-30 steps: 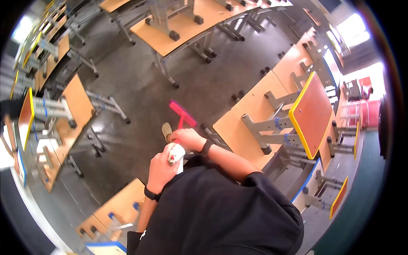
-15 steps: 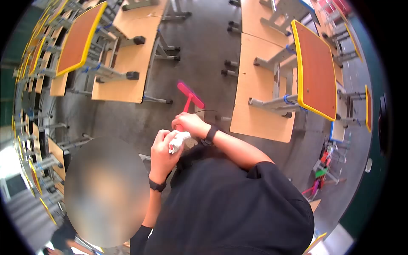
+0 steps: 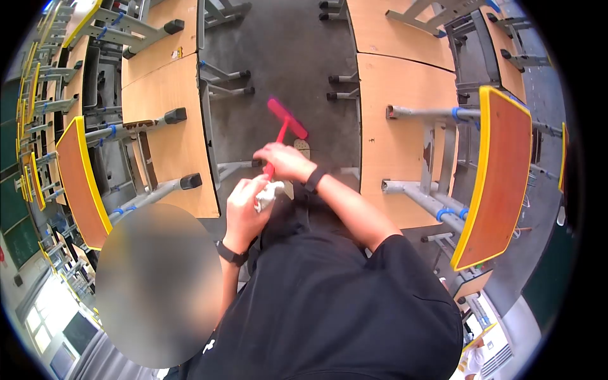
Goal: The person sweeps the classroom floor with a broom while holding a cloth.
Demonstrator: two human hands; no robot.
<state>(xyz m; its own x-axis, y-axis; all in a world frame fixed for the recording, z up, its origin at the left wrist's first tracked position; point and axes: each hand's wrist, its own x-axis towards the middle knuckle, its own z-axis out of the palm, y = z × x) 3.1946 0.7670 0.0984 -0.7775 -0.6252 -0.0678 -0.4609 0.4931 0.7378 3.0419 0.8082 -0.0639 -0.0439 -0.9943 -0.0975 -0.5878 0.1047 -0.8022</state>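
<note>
A red-pink broom slants down in front of me, its broad head low over the grey floor. My right hand is closed around its handle. Just below, my left hand grips the upper end of the handle, with a crumpled white tissue or cloth also in it. Each wrist has a dark band. A light shoe with holes shows beyond my right hand, near the broom head.
Rows of wooden desks flank the narrow aisle. Upturned chairs with yellow-edged brown seats rest on them, including one at right and one at left. Metal desk legs jut into the aisle. A grey blurred oval covers the lower left.
My view has turned and moved along the aisle, so the desks now stand straighter on both sides. Both hands keep their hold on the broom, whose head has shifted slightly up in view.
</note>
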